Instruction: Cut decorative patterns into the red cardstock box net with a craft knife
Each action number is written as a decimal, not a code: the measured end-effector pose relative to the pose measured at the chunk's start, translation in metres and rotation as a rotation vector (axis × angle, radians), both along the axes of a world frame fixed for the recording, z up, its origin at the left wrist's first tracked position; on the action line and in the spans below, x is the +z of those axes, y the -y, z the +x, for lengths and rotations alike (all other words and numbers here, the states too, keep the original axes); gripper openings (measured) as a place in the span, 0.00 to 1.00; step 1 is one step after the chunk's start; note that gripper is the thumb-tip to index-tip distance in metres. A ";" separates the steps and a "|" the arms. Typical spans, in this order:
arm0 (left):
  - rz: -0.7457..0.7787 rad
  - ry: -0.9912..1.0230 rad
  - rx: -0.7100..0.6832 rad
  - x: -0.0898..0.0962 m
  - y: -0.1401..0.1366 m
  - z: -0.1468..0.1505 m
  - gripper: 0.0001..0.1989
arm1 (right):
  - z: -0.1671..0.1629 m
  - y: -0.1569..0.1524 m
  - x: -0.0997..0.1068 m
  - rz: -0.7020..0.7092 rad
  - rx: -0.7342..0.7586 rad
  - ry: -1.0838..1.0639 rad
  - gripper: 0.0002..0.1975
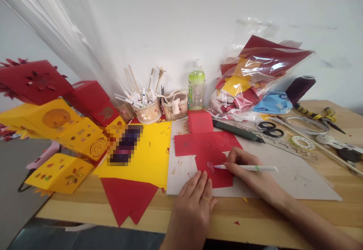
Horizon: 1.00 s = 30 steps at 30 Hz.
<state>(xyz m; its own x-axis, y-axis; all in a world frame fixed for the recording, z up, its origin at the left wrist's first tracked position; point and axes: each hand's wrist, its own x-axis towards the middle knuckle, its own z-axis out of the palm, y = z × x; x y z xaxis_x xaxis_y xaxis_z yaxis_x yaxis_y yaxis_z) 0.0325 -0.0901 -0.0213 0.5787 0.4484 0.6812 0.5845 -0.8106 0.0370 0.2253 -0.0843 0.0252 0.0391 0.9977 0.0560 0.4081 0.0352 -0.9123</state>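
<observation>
Against pale wall [164,19], wooden table [85,208]; left hand [193,199] flat on card [208,150], right hand [246,159] gripping pen [266,168]

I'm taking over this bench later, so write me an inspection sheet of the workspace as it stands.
Surface: wooden table, partly covered by a pale board.
Job's things: red paper cutout on the board; white pen with its tip at a pale mark on the cutout.
Clutter: yellow sheets, dark green tool, clear bag of paper, small red scrap near the front edge.
Grip: left hand rests on the cutout's edge; right hand holds the pen.
Cables: dark loop at far left, possibly a cord; ends unclear.
Surroundings: pale wall behind.
</observation>
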 end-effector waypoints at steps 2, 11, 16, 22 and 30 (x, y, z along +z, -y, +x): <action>-0.007 -0.005 -0.001 0.000 0.000 -0.001 0.14 | -0.001 0.000 0.002 -0.009 0.014 0.001 0.11; 0.008 0.009 -0.006 0.005 0.000 0.001 0.16 | -0.002 0.000 0.003 -0.013 0.034 0.002 0.11; 0.016 0.020 0.002 0.006 0.000 0.002 0.17 | -0.002 0.000 0.002 -0.011 0.023 0.008 0.11; 0.019 0.024 0.005 0.007 0.000 0.002 0.17 | -0.002 -0.001 0.000 -0.010 0.033 0.014 0.11; 0.004 0.018 -0.005 0.006 0.000 0.001 0.16 | -0.001 0.000 0.003 -0.025 0.011 0.002 0.11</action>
<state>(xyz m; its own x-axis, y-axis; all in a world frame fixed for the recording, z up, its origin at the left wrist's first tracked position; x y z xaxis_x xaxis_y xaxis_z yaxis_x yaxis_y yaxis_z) 0.0337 -0.0902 -0.0154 0.5684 0.4427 0.6935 0.5797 -0.8136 0.0442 0.2240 -0.0842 0.0286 0.0278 0.9991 0.0313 0.4092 0.0172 -0.9123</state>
